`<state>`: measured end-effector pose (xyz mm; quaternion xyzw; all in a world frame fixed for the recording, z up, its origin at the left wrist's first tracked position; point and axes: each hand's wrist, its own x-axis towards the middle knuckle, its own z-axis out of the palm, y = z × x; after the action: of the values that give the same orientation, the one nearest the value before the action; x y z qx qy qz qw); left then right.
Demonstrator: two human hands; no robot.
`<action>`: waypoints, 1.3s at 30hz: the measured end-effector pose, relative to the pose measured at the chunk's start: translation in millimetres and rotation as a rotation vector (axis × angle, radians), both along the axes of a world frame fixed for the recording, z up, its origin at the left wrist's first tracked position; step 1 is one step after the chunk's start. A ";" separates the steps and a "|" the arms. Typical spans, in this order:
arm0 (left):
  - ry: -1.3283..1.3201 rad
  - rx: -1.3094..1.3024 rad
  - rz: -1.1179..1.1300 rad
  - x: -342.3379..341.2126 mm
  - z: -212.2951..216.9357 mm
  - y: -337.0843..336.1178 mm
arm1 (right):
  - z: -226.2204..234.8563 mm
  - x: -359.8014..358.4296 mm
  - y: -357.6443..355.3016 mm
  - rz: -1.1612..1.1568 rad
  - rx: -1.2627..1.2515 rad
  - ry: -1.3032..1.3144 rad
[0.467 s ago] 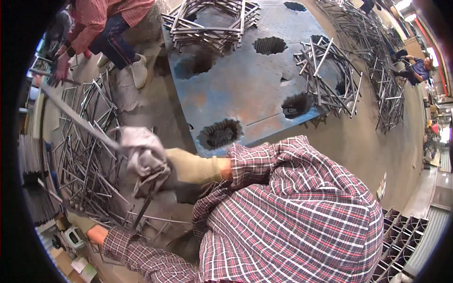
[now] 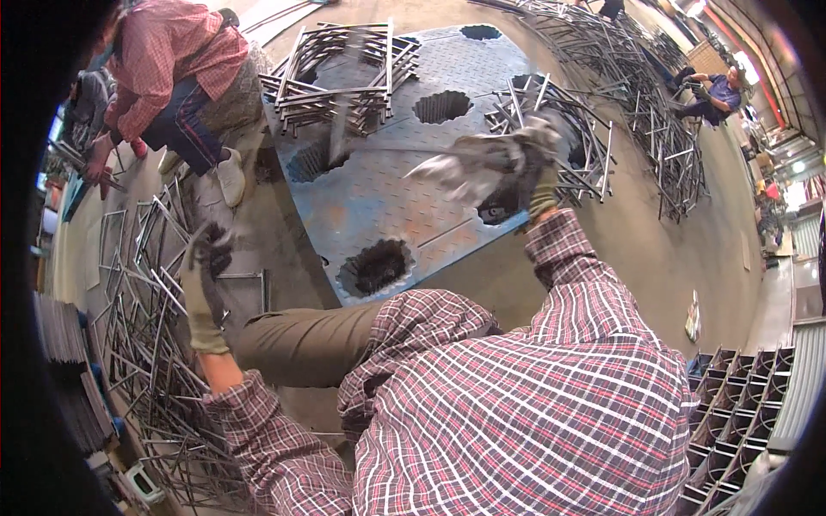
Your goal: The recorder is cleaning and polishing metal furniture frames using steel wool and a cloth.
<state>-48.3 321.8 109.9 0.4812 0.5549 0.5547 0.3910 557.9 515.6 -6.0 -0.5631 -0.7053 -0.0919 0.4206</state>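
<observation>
Item: grey cloth (image 2: 469, 168), bunched and trailing leftward, motion-blurred, held in the air above the far right part of the blue metal desk (image 2: 366, 206). A blurred bar (image 2: 413, 152) runs left from it (whether it is a piece gripped through the cloth cannot be told).

Right hand (image 2: 538, 172): gloved, raised; fingers closed around the bunched cloth.

Left hand (image 2: 203, 271): gloved, above or against the loose metal frames (image 2: 146, 335) on the left; fingers blurred, so neither their opening nor any hold can be told; contact uncertain.

Step in hand, as judged: moving the cloth, and perhaps the bar, over the desk with the right hand. The next move calls for a sure hold on the cloth, free of the nearby rod ends.

Desk: tilted in view, with ragged holes (image 2: 379, 267). Upon it, toward the far left corner, a stack of squarish frames (image 2: 366, 96); at its right edge, beyond the right hand, a looser heap of frames (image 2: 587, 129).

Surroundings: a co-worker in a red checked shirt (image 2: 176, 60), upper left; a long pile of frames (image 2: 641, 112), far right; a gridded metal rack (image 2: 736, 413), lower right.
</observation>
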 end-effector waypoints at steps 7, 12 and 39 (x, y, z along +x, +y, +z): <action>-0.108 -0.194 0.220 -23.1 -74.6 -74.3 | 6.0 54.2 5.9 -0.143 -0.073 0.034; -0.471 -0.115 0.268 -37.7 -84.7 -115.3 | -8.6 76.7 6.5 -0.251 -0.160 0.075; -0.273 -0.059 0.448 -60.1 -79.5 -132.7 | -48.9 -40.0 -92.8 0.325 -0.676 -0.571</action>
<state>-108.4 189.1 30.4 0.2555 0.6058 0.6706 0.3435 517.9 422.8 -54.9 -0.5030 -0.8622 0.0590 0.0118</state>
